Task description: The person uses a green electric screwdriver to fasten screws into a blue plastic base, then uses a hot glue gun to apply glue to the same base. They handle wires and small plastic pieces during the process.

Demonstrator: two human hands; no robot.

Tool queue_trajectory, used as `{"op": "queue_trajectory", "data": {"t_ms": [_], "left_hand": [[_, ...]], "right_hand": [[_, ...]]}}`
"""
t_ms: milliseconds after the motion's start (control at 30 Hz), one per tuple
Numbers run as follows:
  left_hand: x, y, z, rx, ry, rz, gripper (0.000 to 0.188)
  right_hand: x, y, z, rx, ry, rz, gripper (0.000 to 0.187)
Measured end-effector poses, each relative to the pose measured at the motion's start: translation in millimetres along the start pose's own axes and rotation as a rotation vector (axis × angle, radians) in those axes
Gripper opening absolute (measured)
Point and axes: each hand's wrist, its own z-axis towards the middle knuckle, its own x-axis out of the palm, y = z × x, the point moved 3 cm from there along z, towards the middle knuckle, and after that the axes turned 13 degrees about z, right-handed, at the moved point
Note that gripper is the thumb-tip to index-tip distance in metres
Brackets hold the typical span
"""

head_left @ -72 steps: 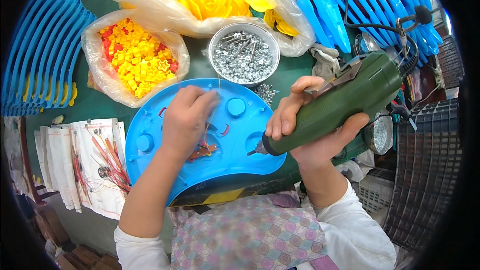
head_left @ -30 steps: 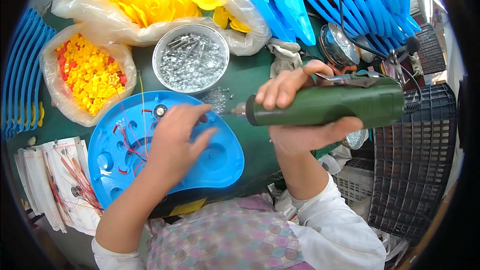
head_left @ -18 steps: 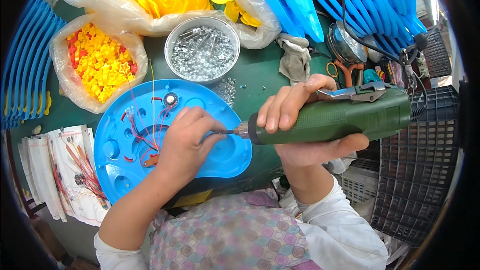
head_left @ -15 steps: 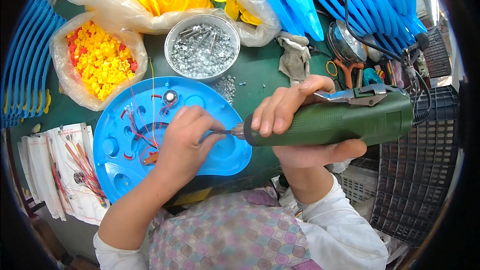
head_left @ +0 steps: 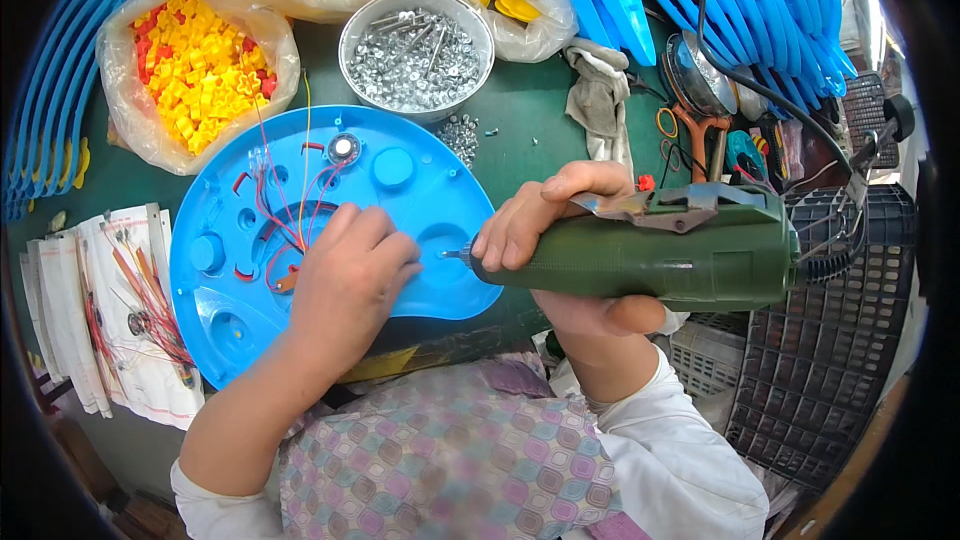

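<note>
- Two bare hands work over a blue, kidney-shaped plastic housing (head_left: 420,205), which lies at the near edge of the green surface (head_left: 540,130), its right end below the screwdriver bit.
- From where I stand, the left hand (head_left: 350,265) is above the housing's middle, fingers bunched and curled against the thumb; I cannot tell whether they pinch anything.
- The right hand (head_left: 525,220) wraps a dark green, cylindrical power screwdriver (head_left: 660,258) with a metal lever; its bit (head_left: 455,254) points left, just beside the left fingertips. Whether the bit touches the housing, I cannot tell.
- Thin red and yellow wires (head_left: 300,230) cross the housing's left half, near a round black-and-silver speaker (head_left: 343,149) by its far edge.
- Past that edge stands a round white bowl (head_left: 418,118) of silver screws (head_left: 420,55), loose ones spilled beside it.
- To its left, a clear plastic bag (head_left: 120,125) holds small yellow and red star-shaped pieces (head_left: 200,70).
- Near the surface's left edge lies white cloth (head_left: 125,230) with more wires.
</note>
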Motion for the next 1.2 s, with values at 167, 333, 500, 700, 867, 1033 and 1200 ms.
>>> {"op": "queue_trajectory", "data": {"t_ms": [167, 333, 500, 700, 867, 1033, 1200], "left_hand": [[8, 3, -5, 0.000, -0.009, -0.070, 0.022], [13, 4, -3, 0.013, -0.005, -0.105, 0.022], [15, 4, -1, 0.039, -0.010, -0.103, 0.020], [37, 8, -18, 0.104, -0.163, -0.074, 0.009], [56, -7, -12, 0.062, -0.316, 0.012, 0.008], [36, -10, -28, 0.079, -0.373, -0.033, 0.012], [16, 4, -50, -0.038, -0.297, -0.110, 0.013]], "right_hand": [[1, -4, -2, 0.066, -0.054, -0.054, 0.105], [-6, -7, 1, 0.156, -0.027, -0.041, 0.099], [-3, -12, 12, 0.286, -0.019, -0.112, 0.091], [-16, -14, 3, 0.113, 0.180, 0.041, 0.083], [-60, -10, -9, 0.063, -0.086, 0.014, 0.088], [4, 5, 17, -0.047, 0.204, 0.106, 0.090], [44, -13, 27, -0.045, 0.209, 0.020, 0.094]]}}
